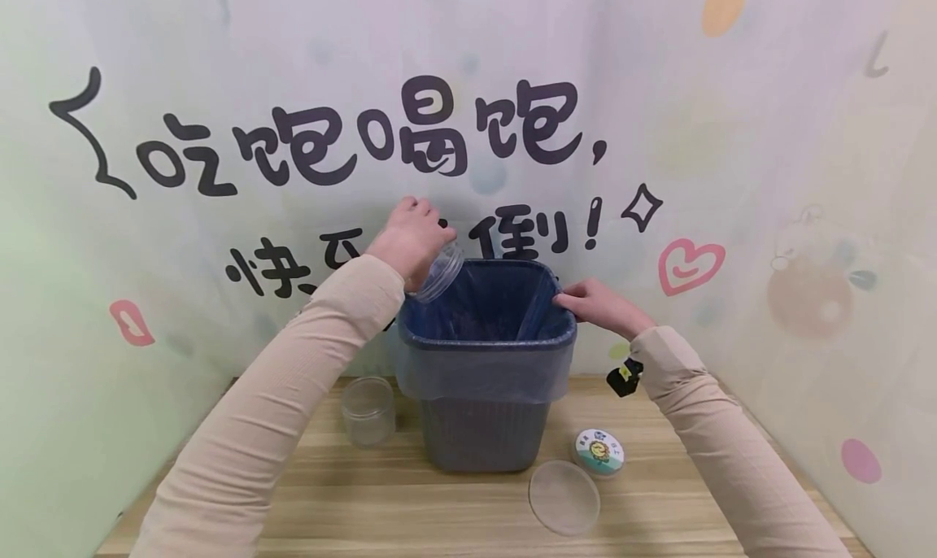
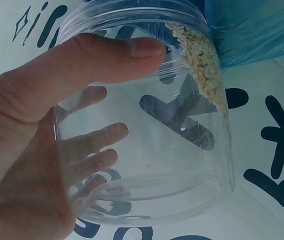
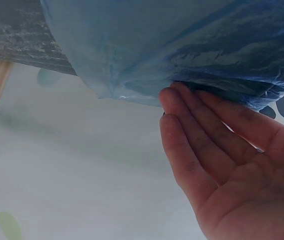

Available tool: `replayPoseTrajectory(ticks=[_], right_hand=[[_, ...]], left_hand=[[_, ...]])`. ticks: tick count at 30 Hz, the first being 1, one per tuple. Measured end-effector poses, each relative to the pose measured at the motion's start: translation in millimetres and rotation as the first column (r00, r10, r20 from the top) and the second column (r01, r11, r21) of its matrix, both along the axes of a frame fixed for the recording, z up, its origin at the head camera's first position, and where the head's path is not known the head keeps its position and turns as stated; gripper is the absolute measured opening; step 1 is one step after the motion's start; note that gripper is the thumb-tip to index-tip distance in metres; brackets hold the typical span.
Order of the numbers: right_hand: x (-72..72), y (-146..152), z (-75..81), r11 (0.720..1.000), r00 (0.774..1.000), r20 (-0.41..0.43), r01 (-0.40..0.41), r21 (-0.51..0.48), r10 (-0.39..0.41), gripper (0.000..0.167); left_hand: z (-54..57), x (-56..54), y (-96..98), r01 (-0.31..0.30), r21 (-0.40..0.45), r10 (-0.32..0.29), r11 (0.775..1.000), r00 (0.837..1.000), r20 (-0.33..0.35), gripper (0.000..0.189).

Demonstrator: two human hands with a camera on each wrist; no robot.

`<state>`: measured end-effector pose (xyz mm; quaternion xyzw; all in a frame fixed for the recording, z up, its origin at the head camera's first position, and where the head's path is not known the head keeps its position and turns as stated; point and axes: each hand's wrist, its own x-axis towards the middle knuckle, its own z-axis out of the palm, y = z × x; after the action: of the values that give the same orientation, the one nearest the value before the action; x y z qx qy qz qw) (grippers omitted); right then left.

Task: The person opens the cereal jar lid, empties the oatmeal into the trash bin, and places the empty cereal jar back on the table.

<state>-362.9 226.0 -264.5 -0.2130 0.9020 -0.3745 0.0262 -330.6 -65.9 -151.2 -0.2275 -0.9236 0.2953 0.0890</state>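
Observation:
My left hand [image 1: 413, 237] grips a clear plastic jar [image 2: 147, 160], tilted mouth-down at the left rim of a grey trash bin [image 1: 486, 436]. Beige flakes [image 2: 204, 65] cling inside the jar along one side near its mouth. A blue plastic bag [image 1: 486, 371] lines the bin and folds down over its outside. At the bin's right rim, my right hand [image 1: 603, 307] holds the edge, with its fingers [image 3: 182, 150] against the outside of the bag. The bottom of the bin's inside is hidden from view.
A second clear jar [image 1: 369, 416] stands left of the bin on the wooden table [image 1: 410, 509]. In front and to the right lie a clear round lid [image 1: 564, 497] and a round container with a printed top [image 1: 600, 452]. Behind rises a wall covering [image 1: 622, 45] with black lettering.

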Motion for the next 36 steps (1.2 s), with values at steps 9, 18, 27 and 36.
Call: replayPoseTrajectory(ticks=[9, 18, 27, 36], right_hand=[[0.6, 0, 0.0, 1.0, 1.0, -0.001, -0.001, 0.005, 0.001, 0.036], [0.6, -1, -1.7, 1.0, 1.0, -0.015, 0.0, 0.001, 0.0, 0.035], [2.1, -1, -0.9, 1.0, 1.0, -0.013, 0.009, -0.001, -0.009, 0.035], [6.5, -3, 1.7, 1.0, 1.0, -0.024, -0.002, -0.001, 0.002, 0.034]], left_hand=[[-1.5, -1.0, 3.3, -0.02, -0.013, 0.02, 1.0, 1.0, 0.002, 0.075], [-2.5, -3.3, 6.0, -0.036, -0.02, 0.036, 0.999, 0.999, -0.009, 0.079], [-3.0, -3.3, 10.9, -0.062, -0.05, 0.061, 0.997, 0.998, -0.017, 0.079], [-2.7, -4.8, 13.4, -0.062, -0.061, 0.061, 0.996, 0.998, -0.022, 0.08]])
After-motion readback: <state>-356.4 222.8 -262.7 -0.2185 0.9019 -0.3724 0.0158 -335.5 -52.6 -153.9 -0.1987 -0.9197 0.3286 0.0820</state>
